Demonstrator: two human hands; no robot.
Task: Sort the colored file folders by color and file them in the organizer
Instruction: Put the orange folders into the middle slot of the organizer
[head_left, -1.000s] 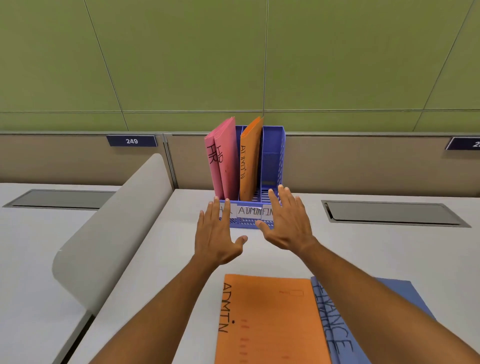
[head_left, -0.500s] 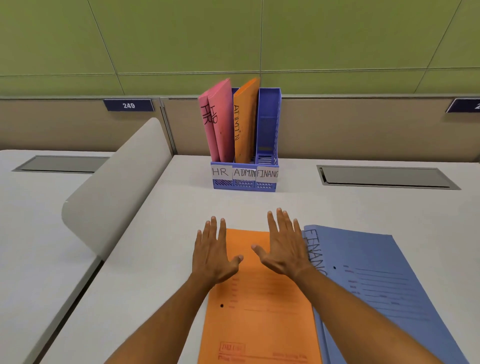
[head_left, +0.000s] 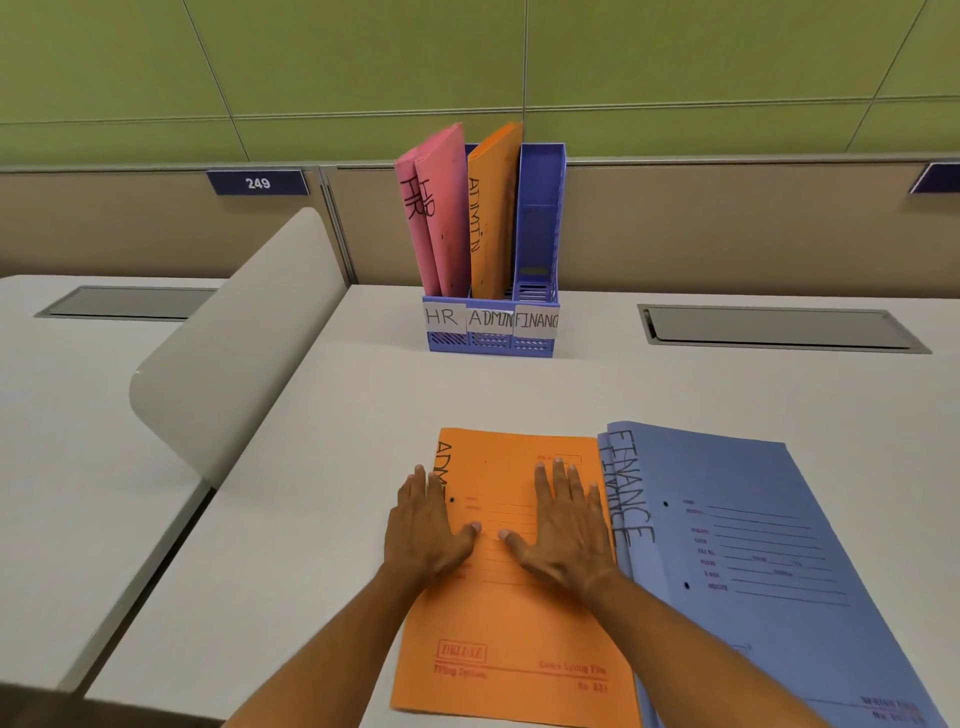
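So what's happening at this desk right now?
A person is sorting colored folders into a blue organizer labelled HR, ADMIN and FINANCE. Two pink folders stand in the HR slot and one orange folder in ADMIN; the FINANCE slot looks empty. Both hands, left hand and right hand, lie flat with straight fingers on an orange ADMIN folder on the desk. Blue FINANCE folders lie beside it, unfiled.

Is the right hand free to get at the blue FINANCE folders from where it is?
Probably yes: the right hand lies flat on the orange folder, holding nothing, and the blue FINANCE folders lie uncovered right beside it.
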